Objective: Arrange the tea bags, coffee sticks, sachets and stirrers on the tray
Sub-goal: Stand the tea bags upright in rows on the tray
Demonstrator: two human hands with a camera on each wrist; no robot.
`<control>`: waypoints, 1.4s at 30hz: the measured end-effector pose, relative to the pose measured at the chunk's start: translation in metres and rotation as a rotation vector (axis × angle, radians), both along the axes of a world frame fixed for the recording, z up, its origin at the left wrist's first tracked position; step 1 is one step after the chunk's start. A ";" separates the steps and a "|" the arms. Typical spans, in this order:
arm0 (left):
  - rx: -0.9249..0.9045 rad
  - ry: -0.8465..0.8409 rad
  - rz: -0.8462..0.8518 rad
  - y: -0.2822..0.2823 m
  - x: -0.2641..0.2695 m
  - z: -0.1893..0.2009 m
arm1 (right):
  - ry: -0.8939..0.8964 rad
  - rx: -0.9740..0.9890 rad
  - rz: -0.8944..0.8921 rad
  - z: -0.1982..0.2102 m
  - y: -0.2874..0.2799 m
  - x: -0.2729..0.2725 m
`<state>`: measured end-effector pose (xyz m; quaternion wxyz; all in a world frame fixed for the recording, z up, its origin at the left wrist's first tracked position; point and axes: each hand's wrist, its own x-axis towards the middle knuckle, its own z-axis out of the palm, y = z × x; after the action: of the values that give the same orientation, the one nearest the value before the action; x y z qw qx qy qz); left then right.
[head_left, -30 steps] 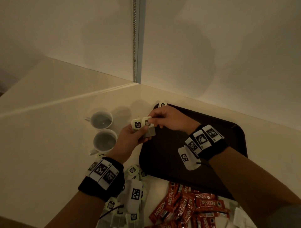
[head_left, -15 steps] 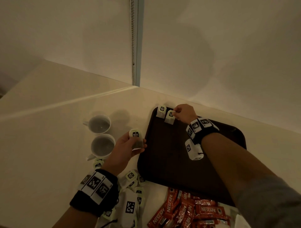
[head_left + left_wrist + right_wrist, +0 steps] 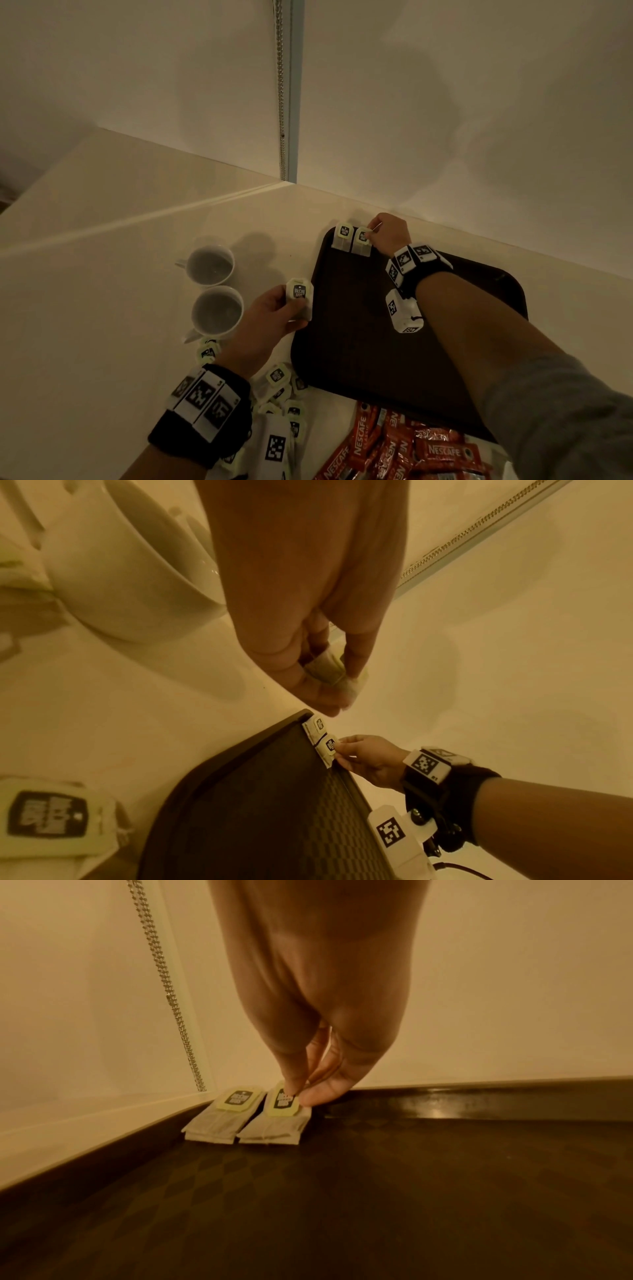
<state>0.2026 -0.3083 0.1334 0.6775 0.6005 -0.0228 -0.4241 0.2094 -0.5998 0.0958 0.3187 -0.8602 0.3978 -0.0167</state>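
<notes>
Many red "NESCAFE" coffee sticks [image 3: 404,448]

I read "NESCAFE" in white on the red coffee sticks [image 3: 442,452] heaped just off the near edge of the tray [image 3: 496,287]. The tag of the tea bag [image 3: 299,292] held beside the tray's left edge reads "McCoy teas", as far as I can make out. The tags on the two tea bags [image 3: 240,1112] in the tray's far corner carry the same dark label, too blurred to spell out.
</notes>
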 end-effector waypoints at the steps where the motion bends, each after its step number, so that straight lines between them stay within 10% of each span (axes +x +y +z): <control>1: -0.003 -0.005 -0.005 -0.001 0.000 0.000 | 0.002 -0.002 0.002 -0.001 -0.001 0.001; 16: -0.011 -0.048 -0.021 -0.005 0.000 -0.001 | -0.100 -0.041 0.060 0.022 0.012 -0.002; 23: 0.030 -0.221 0.043 -0.028 0.008 0.008 | 0.056 0.502 0.778 0.102 0.081 -0.022; 28: 0.098 -0.323 0.025 -0.034 0.008 0.019 | -0.115 0.446 0.663 0.097 0.070 -0.029; 36: 0.217 -0.432 -0.268 0.050 0.009 0.032 | 0.216 0.097 0.443 0.047 0.010 -0.040; 42: 0.391 -0.478 -0.220 0.127 -0.011 0.017 | 0.115 -0.059 0.203 0.022 -0.008 -0.032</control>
<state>0.1917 -0.1811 0.1500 0.4749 0.7957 -0.1638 -0.3383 0.1778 -0.6074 0.1173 0.2700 -0.9046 0.3256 0.0530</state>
